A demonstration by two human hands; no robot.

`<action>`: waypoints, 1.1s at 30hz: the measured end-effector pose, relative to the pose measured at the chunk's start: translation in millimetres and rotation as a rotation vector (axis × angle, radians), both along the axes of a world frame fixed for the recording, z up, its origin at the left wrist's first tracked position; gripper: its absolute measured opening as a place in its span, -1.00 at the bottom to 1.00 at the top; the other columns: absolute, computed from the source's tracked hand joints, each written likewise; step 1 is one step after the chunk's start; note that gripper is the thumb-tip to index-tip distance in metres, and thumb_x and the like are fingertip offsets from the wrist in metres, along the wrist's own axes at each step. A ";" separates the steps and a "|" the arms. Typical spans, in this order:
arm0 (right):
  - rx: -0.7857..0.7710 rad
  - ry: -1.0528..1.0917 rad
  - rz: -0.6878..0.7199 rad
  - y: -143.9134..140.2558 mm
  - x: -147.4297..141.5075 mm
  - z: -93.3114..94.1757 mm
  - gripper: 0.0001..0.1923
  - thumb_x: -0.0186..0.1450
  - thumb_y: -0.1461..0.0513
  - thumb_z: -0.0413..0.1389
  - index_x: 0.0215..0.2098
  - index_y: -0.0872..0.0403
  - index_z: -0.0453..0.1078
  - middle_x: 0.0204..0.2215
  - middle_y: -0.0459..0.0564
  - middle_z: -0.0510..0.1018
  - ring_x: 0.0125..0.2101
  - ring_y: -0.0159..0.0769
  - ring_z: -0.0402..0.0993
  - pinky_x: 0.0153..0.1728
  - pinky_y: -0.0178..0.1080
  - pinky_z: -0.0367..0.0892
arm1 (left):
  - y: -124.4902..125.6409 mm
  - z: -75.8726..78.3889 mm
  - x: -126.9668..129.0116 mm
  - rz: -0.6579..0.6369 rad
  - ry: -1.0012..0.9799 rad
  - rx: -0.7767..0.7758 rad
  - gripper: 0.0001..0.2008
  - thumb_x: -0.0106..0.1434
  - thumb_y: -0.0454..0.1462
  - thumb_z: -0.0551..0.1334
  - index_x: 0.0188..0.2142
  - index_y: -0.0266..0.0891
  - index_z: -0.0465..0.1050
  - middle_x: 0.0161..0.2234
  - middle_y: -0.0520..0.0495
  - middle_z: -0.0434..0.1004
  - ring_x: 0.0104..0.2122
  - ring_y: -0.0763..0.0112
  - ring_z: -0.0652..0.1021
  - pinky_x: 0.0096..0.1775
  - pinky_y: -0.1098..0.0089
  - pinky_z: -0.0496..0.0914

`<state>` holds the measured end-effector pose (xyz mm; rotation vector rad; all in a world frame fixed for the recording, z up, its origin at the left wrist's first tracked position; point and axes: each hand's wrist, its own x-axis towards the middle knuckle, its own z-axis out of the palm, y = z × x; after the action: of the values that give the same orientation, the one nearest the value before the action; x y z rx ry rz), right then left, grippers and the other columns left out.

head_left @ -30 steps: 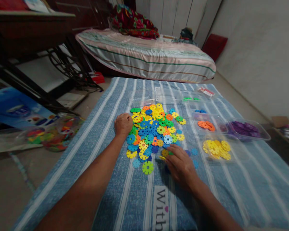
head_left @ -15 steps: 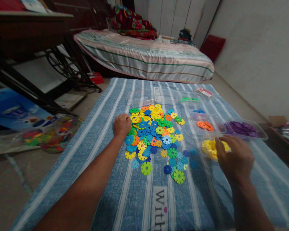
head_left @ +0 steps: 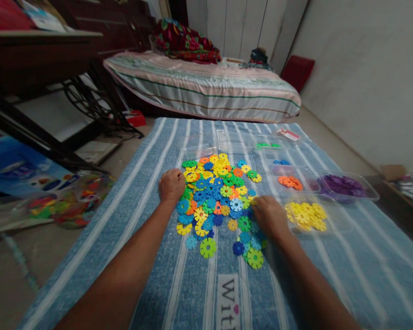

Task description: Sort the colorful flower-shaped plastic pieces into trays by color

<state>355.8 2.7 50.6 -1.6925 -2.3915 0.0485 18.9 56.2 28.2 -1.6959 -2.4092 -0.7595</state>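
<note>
Bed [head_left: 206, 91] with striped cover, far end of room. Blue striped cloth [head_left: 179, 275] spread on the floor, bearing all that follows. Heap of coloured plastic discs [head_left: 218, 192], mid-cloth, between the person's two hands. Clear tray of yellow discs [head_left: 306, 215], just right of the heap; clear tray of purple discs [head_left: 344, 185] beyond it; smaller tray of orange discs [head_left: 289, 182] between them and the heap. Left hand [head_left: 171, 185]: curled into a fist, resting at the heap's left edge, contents not visible. Right hand [head_left: 269, 216]: palm down on the heap's right edge, fingers bent over discs; whether it grips one cannot be told
</note>
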 end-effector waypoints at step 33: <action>0.698 0.136 -0.175 -17.2 78.6 51.0 -0.73 0.40 0.25 0.03 -0.46 0.05 0.43 -0.50 0.02 0.54 -0.44 -0.21 0.41 -0.37 -0.20 0.21 | 1.0 3.0 -0.9 -0.016 0.022 -0.041 -0.77 0.26 -0.30 0.01 -0.40 -0.16 0.43 -0.21 -0.16 0.61 -0.12 0.18 0.54 -0.06 0.24 0.36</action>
<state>434.4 -14.4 101.6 -1.4733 -1.8323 -0.6023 18.0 57.3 31.2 -1.7310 -2.4162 -0.6938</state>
